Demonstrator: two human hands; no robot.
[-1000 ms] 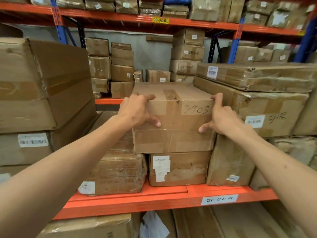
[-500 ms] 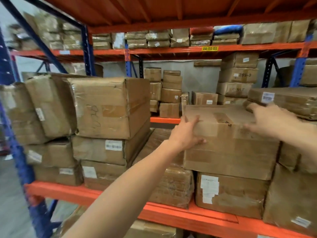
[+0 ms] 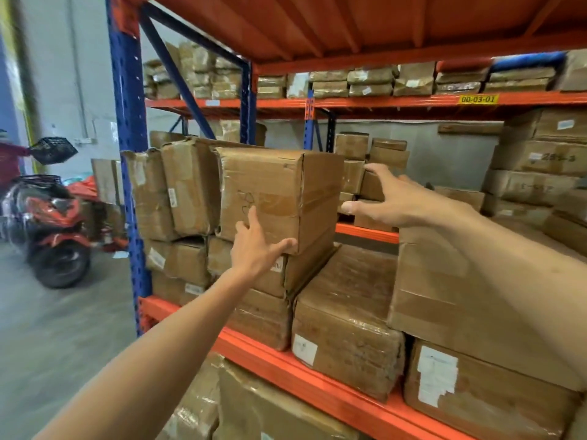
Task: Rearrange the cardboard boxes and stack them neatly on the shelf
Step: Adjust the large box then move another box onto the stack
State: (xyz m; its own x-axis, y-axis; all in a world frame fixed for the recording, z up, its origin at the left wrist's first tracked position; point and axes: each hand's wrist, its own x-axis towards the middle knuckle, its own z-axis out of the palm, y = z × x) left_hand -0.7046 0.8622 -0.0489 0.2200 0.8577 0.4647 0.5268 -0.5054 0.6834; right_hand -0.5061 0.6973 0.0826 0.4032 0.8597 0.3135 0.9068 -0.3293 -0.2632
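- Warehouse racking all round, orange steel shelf beam (image 3: 286, 357) along the front edge, blue upright post (image 3: 127, 154) at its left end
- Left hand (image 3: 254, 249), fingers spread, flat against the front lower corner of the scribbled brown cardboard box (image 3: 276, 192) topping the left stack
- Right hand (image 3: 397, 198) open, empty, beside that box's right face, touching nothing I can make out
- Plain brown carton (image 3: 444, 281) sits on the stack further right
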